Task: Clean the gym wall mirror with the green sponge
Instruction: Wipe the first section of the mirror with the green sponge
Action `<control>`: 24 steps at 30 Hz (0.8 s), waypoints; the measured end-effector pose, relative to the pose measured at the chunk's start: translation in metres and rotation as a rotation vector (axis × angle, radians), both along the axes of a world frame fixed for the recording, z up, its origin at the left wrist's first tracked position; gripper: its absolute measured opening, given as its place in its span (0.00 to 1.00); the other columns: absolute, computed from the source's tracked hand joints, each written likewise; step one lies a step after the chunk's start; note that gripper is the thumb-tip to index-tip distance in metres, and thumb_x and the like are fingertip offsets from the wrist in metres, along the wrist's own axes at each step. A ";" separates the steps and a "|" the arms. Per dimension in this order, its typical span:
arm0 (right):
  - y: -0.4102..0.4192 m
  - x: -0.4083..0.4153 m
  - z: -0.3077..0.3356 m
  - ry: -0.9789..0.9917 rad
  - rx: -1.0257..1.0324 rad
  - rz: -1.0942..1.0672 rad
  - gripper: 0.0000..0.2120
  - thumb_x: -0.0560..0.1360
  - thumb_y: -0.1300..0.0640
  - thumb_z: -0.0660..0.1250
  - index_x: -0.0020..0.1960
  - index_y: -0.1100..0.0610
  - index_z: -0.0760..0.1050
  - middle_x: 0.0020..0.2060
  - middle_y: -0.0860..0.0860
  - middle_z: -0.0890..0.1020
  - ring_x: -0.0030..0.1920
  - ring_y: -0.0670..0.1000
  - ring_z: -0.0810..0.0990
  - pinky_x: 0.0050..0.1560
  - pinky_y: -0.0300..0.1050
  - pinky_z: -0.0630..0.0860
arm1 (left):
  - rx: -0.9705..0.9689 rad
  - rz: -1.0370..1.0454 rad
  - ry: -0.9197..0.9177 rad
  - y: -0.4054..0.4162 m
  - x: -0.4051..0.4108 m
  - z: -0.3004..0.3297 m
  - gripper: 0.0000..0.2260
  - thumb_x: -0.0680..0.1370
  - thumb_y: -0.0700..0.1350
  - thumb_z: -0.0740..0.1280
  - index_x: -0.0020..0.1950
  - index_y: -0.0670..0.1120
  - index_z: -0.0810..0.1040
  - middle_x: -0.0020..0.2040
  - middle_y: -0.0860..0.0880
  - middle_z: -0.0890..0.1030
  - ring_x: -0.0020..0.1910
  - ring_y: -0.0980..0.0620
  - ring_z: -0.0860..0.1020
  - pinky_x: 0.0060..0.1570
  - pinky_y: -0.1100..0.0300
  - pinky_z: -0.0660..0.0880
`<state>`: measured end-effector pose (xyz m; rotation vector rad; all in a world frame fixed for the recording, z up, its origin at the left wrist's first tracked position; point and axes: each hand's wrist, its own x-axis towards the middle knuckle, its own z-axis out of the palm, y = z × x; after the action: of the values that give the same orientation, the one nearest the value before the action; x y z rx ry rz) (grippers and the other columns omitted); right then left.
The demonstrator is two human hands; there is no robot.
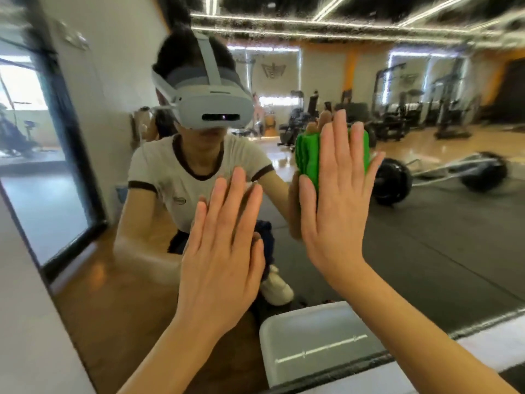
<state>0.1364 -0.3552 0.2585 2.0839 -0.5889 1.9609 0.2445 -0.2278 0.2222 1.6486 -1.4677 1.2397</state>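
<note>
Under right hand: green sponge.

Two bare hands are raised against one large wall mirror: the left hand and the right hand, each with straight fingers. One ridged bright green sponge lies under the right hand. One white rectangular plastic container shows at the mirror's lower edge. In the reflection there are one person wearing one light grey headset and one barbell carrying two black round weight plates
</note>
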 end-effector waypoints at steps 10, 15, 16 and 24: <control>0.012 0.000 -0.069 0.245 -0.097 -0.042 0.26 0.87 0.49 0.46 0.82 0.52 0.45 0.82 0.50 0.45 0.81 0.51 0.44 0.79 0.54 0.36 | 0.003 0.031 -0.020 -0.004 0.001 -0.004 0.30 0.82 0.47 0.57 0.82 0.43 0.53 0.83 0.45 0.47 0.82 0.47 0.44 0.80 0.53 0.40; -0.010 -0.010 0.002 0.264 -0.223 -0.038 0.26 0.84 0.53 0.53 0.79 0.57 0.53 0.78 0.54 0.57 0.79 0.49 0.44 0.79 0.53 0.34 | 0.005 0.034 -0.014 -0.006 0.002 -0.006 0.31 0.82 0.48 0.57 0.83 0.44 0.49 0.83 0.48 0.42 0.82 0.48 0.43 0.80 0.54 0.39; -0.025 -0.023 0.001 0.213 -0.175 -0.050 0.26 0.83 0.53 0.53 0.79 0.58 0.53 0.78 0.56 0.58 0.79 0.49 0.45 0.79 0.52 0.35 | -0.001 0.038 -0.018 -0.006 0.002 -0.007 0.32 0.81 0.48 0.57 0.83 0.44 0.49 0.83 0.48 0.42 0.82 0.48 0.43 0.80 0.53 0.39; -0.002 0.001 -0.037 -0.168 0.187 -0.031 0.26 0.85 0.52 0.47 0.81 0.58 0.48 0.81 0.53 0.51 0.81 0.54 0.44 0.79 0.56 0.36 | -0.002 0.054 -0.029 -0.006 0.002 -0.008 0.32 0.82 0.48 0.57 0.83 0.45 0.48 0.83 0.47 0.42 0.82 0.46 0.44 0.80 0.52 0.40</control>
<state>0.1374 -0.3576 0.2217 2.0093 -0.8630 2.1526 0.2470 -0.2342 0.2143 1.6862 -1.4475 1.2993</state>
